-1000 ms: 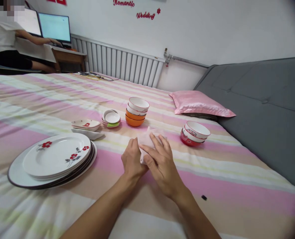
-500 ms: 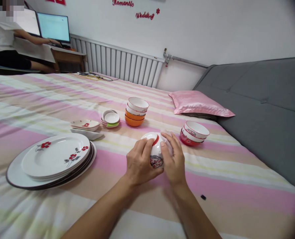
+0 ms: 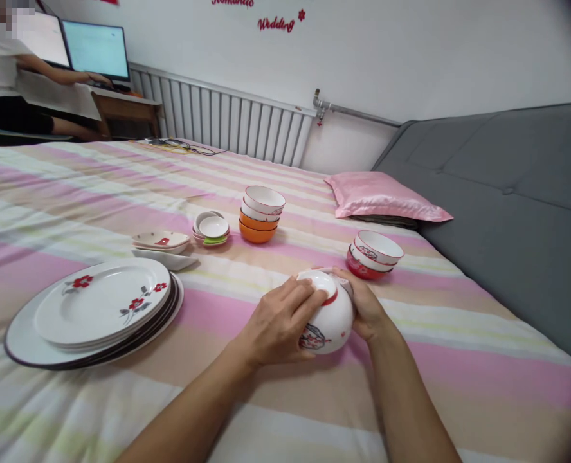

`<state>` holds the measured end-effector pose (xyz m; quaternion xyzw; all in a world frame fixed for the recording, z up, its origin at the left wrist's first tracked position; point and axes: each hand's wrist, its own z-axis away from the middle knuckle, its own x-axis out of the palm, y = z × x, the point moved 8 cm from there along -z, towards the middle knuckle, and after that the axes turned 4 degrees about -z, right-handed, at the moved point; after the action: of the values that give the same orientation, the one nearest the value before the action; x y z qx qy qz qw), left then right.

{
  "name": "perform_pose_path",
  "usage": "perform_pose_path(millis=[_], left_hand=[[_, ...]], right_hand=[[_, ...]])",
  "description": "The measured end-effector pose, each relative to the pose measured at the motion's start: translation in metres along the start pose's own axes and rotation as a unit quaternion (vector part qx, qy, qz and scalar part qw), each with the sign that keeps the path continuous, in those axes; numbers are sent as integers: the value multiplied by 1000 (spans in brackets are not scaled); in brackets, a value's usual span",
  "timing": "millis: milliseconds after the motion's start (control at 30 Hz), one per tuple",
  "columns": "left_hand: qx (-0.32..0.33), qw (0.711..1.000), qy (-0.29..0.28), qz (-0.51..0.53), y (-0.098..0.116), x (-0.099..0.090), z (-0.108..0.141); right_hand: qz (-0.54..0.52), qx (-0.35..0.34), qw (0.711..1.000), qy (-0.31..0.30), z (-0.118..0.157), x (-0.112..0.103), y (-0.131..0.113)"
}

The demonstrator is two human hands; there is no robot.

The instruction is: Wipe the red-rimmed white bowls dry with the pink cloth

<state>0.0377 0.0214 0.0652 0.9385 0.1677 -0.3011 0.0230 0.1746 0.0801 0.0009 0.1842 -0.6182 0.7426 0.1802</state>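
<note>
A white bowl [image 3: 336, 325] with a red ring round its foot and a dark blossom pattern is held tipped over, its base turned up towards me. My left hand [image 3: 285, 315] grips its left side, fingertips on the foot and thumb low near the rim. On the far right side, my right hand [image 3: 366, 307] is curled against the bowl, its fingers partly hidden. Under those fingers shows a pale, thin cloth-like piece [image 3: 346, 287]. Just beyond the right hand stands a stack of red and white bowls [image 3: 375, 254].
On the striped bed sheet [image 3: 208, 399] lie stacked plates [image 3: 97, 302], leaf-shaped dishes [image 3: 163, 247], small saucers [image 3: 212, 228] and a stack of white and orange bowls [image 3: 261, 215]. A pink pillow [image 3: 386, 195] is by the grey headboard [image 3: 498, 173]. A person [image 3: 6, 83] sits at a desk behind.
The bowl has turned so its foot tilts towards me, and moved slightly right and nearer. My right hand has gone round to its far right side. A small black piece is out of sight.
</note>
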Motion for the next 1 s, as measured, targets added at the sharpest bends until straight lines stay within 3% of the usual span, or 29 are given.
perform_pose_path(millis=[233,533,633,700,767,800,867,900,1000], left_hand=[[24,997,-73,16,6,7,-4],[19,998,-55,30,-7,9,5],[-41,997,-22,56,-20,4,5],[-143,983,14,118,-36,1,7],[-293,927,51,228,-55,5,13],[-374,876,65,297,-62,12,19],[-522,728,75,437,-63,33,33],[-565,661,77,488,-57,42,37],[-611,519,98,590,-36,56,38]], right_hand=[[-83,81,993,-15,-6,1,16],[-141,40,989,25,-9,0,11],[-156,1,986,52,-10,-7,7],[-179,-44,978,93,-12,-15,5],[-205,-85,968,116,-14,-20,6],[-216,-100,964,118,-15,-20,7],[-238,-123,956,117,-18,-19,10],[-249,-132,952,118,-19,-19,12],[-270,-156,940,140,-19,-21,16]])
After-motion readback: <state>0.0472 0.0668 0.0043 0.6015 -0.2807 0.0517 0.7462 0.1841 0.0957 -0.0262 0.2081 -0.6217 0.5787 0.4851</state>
